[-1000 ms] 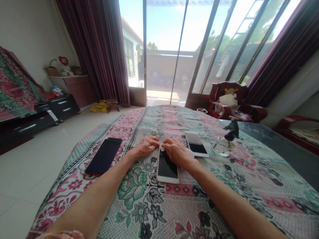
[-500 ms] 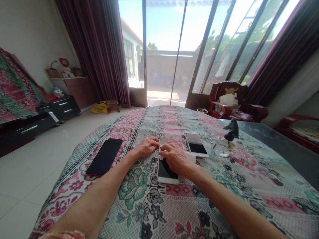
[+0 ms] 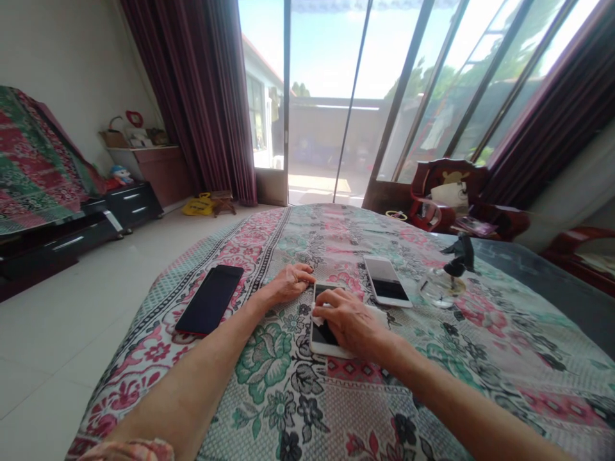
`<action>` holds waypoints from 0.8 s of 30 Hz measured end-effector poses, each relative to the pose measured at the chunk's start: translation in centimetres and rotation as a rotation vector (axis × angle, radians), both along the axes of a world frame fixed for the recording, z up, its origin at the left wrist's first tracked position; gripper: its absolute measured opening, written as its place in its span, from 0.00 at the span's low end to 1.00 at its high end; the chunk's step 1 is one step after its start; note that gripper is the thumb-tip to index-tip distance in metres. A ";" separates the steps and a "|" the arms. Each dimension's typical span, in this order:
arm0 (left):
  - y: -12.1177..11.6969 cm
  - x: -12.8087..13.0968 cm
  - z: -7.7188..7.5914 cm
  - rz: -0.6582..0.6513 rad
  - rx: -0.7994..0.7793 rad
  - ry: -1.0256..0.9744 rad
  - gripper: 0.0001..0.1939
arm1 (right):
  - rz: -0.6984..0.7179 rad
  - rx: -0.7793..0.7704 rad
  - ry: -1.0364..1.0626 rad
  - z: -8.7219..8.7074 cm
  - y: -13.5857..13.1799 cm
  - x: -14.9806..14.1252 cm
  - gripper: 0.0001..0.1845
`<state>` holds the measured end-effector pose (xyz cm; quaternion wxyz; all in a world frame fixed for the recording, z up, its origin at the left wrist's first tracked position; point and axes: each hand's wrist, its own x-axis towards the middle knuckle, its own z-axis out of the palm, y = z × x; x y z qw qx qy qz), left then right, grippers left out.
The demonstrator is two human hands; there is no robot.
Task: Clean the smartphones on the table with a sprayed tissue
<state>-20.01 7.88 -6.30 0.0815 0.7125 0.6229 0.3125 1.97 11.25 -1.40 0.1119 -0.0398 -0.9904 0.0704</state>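
Patterned tablecloth (image 3: 269,358), white phone (image 3: 323,334) under right hand (image 3: 348,320), left fingertips at its top.

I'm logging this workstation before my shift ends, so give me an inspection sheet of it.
Surface: floral tablecloth, slightly wrinkled.
Things: near white phone lies screen up, partly covered by the right hand.
Hands: right presses a white wipe on that phone; left hand has its fingertips by the phone's far left corner.
Clutter: dark-screened device at left; second white phone and spray bottle at right.
Cables: nothing seen.
Surroundings: purple curtain, wooden chair, yellow bag on the floor.
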 end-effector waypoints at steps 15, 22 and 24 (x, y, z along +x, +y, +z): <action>-0.1 0.3 0.4 0.011 -0.028 -0.019 0.15 | 0.043 0.006 0.032 -0.4 0.1 -0.1 0.15; -0.2 0.4 0.5 0.028 -0.018 -0.016 0.15 | 0.149 -0.049 -0.034 0.2 -1.7 1.5 0.11; -0.2 0.4 0.5 0.024 -0.021 -0.013 0.15 | 0.103 -0.059 0.004 0.0 -0.9 1.2 0.13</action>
